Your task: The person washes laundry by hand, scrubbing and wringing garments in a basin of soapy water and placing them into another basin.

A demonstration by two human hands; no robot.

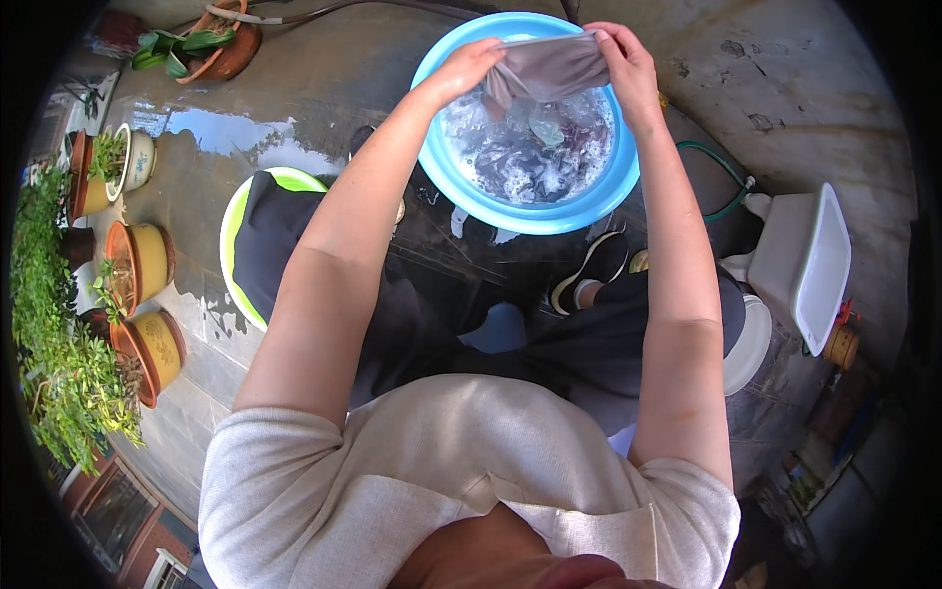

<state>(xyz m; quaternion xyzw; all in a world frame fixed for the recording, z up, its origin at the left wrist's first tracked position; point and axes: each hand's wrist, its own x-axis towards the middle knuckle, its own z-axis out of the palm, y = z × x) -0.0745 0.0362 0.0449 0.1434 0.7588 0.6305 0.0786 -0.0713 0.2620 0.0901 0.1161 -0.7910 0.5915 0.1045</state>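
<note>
A wet grey cloth (pixel 556 68) is stretched between my two hands over the far part of a light blue plastic basin (pixel 528 221). My left hand (pixel 469 68) grips its left end, and my right hand (pixel 625 66) pinches its upper right corner. One fold of the cloth hangs at the left, close to the water. Below it, foamy water fills the basin, with soaked dark fabric (pixel 515 166) partly under the suds. A pale green piece (pixel 548 129), too blurred to name, floats near the middle.
A lime green basin (pixel 237 272) stands left of my legs, partly covered by dark fabric. At right are a white ceramic sink (pixel 817 272), a green hose (pixel 732 202) and a white round lid or basin (pixel 751 346). Potted plants (pixel 143 269) line the left side of the wet floor (pixel 199 162).
</note>
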